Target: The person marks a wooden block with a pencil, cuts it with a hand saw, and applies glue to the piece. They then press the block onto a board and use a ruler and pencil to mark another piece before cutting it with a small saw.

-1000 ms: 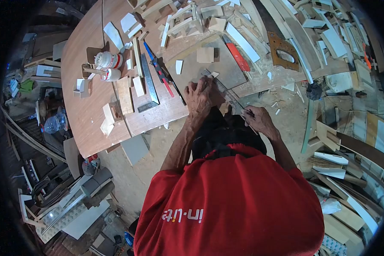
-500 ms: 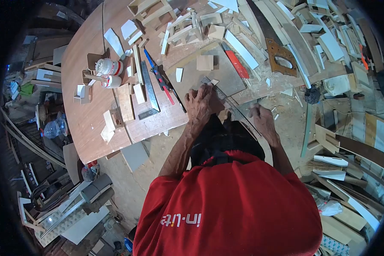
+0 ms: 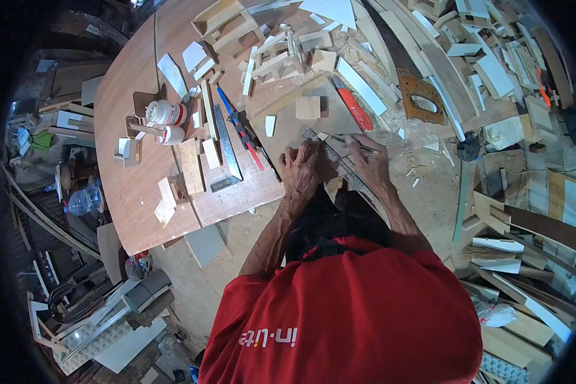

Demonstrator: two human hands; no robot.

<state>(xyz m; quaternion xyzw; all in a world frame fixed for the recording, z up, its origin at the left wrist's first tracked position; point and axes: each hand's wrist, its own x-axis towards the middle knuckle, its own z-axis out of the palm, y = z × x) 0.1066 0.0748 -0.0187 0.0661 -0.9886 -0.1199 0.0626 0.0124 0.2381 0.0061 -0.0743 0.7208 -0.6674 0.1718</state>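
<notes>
At the table's front edge, my left hand [image 3: 299, 168] has bent fingers pressing down on the end of a long metal ruler [image 3: 340, 161]. Its far end passes under my right arm. Beneath the ruler is a brown board piece [image 3: 326, 169], mostly covered by my hands. My right hand [image 3: 368, 159] is closed in a pinch around a thin dark pencil [image 3: 336, 137], its tip over the board near a small pale wood chip [image 3: 322, 136]. A square pale block [image 3: 308, 107] and a white scrap [image 3: 270, 125] lie just beyond my left hand.
Left of my hands lie a metal try square [image 3: 227, 157], a blue-and-red tool [image 3: 238, 121] and white glue jars [image 3: 168, 114]. A wooden-handled handsaw [image 3: 421, 96] and a red tool [image 3: 354, 109] lie to the right. Wood offcuts [image 3: 493, 67] crowd the far right.
My right hand has moved up and left from beside the table edge to the ruler, and the pencil now shows in its fingers. My left hand stays nearly in place. The view has shifted slightly.
</notes>
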